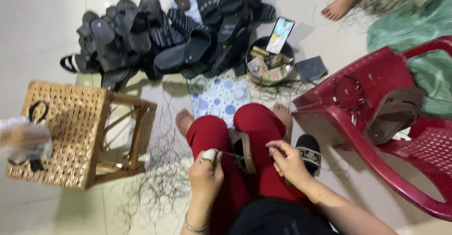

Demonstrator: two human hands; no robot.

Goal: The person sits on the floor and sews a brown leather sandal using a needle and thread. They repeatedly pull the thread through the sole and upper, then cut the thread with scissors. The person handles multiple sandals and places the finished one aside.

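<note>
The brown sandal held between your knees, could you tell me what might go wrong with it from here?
1. The thread runs taut between left hand and brown sandal; it may snap or tangle.
2. Right hand works close to the stitching; whatever it pinches could prick a finger.
3. Loose threads on the floor could snag.

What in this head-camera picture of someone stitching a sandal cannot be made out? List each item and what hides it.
- Needle: too small, hidden in the right hand.
- Brown sandal on the lap: mostly covered by the hands and red trousers.
- Left hand fingers: curled away, grip unseen.
- Phone screen: blurred.
- Person at top right: only a foot, cut by the edge.
</note>
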